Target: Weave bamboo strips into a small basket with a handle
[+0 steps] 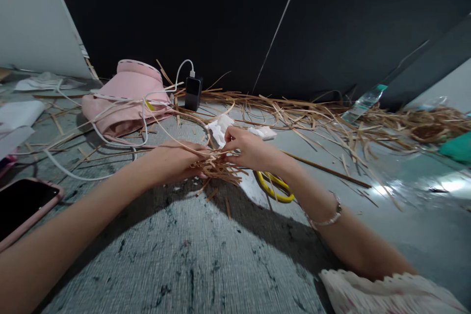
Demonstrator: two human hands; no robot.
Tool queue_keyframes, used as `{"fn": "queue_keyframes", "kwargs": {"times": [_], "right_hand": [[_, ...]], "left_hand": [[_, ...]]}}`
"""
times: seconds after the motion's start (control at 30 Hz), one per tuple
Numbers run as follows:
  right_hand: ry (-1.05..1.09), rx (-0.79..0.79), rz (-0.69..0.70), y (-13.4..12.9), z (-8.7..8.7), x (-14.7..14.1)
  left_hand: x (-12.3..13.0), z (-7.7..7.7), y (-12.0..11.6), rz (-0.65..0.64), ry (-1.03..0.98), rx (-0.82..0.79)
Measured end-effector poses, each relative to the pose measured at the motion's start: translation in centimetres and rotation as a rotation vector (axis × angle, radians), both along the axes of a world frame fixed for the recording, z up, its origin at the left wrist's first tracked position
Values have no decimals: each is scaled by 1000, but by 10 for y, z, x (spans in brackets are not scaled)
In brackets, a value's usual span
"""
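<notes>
Dim, cool light seems to fall from above. The arms (128, 184) cast soft, broad shadows on the table (176, 260) toward six o'clock; the wall (228, 19) at twelve sinks near black. Glare whitens plastic (408, 181) toward four. Edges stretch; straw (423, 120) near three blurs.

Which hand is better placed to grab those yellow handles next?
Likely the right hand: the yellow handles lie close by its wrist, while the left hand is farther off. Both hands are busy at the brown strips.
</notes>
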State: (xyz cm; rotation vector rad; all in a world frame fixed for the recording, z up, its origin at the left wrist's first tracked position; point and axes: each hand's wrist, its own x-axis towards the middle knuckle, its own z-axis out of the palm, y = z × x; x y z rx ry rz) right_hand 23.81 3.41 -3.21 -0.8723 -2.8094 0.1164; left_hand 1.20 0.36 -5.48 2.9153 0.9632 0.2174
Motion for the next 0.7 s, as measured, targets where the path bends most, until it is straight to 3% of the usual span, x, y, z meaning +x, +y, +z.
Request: {"fn": "queue_keyframes", "kwargs": {"times": [0.13,0.23,0.33,0.4,0.5,0.6,0.7], "right_hand": [[9,-27,-16,-2,1,1],[45,-44,-13,-4,7,2],[232,-65,-28,-6,21,7],[405,-87,-112,-7,35,13],[652,-262,-264,-12,53,21],[882,-488,-316,-19,65,24],[1020,-570,-335,-28,70,20]], "left_hand": [[0,0,0,-16,-6,-9],[-1,2,-3,62,-12,-14],[-2,5,-7,201,-29,-17],[-3,6,-9,232,-37,-19],[-3,5,-11,204,-32,3],[-4,4,-10,138,-4,47],[-4,4,-8,111,24,70]]}}
